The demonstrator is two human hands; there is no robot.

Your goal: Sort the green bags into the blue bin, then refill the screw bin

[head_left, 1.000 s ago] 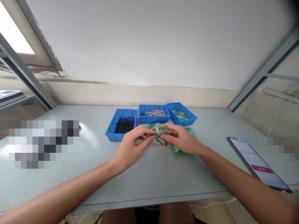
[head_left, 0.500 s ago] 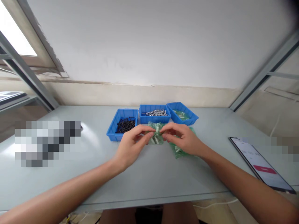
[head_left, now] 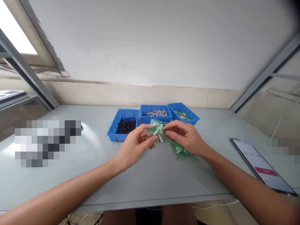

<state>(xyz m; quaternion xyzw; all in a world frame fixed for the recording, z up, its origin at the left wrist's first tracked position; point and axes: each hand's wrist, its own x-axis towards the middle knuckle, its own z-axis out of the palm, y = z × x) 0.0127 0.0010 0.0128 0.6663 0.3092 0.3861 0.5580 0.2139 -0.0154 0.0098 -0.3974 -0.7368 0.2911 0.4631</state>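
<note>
A small clear plastic bag (head_left: 154,124) with pale green plug-like pieces inside is held up in front of the blue bins. My left hand (head_left: 134,144) grips the bag's left side, its thumb lying across the front and its fingers curled behind. On the other side, my right hand (head_left: 187,137) pinches the bag's right edge between thumb and fingers. Under and beside the right hand, a green-tinted bag (head_left: 179,152) of similar pale pieces lies on the table, partly covered by that hand.
Three blue bins stand behind my hands: the left bin (head_left: 112,132) holds black screws, the middle bin (head_left: 150,119) silver screws or nails, the right bin (head_left: 194,120) pale green pieces. A phone (head_left: 262,167) lies at the right of the table (head_left: 140,184). A blurred-out object sits left.
The bag has tilted, so its front and the pieces inside show more. My left thumb now lies across its front, and my right hand has shifted slightly right.
</note>
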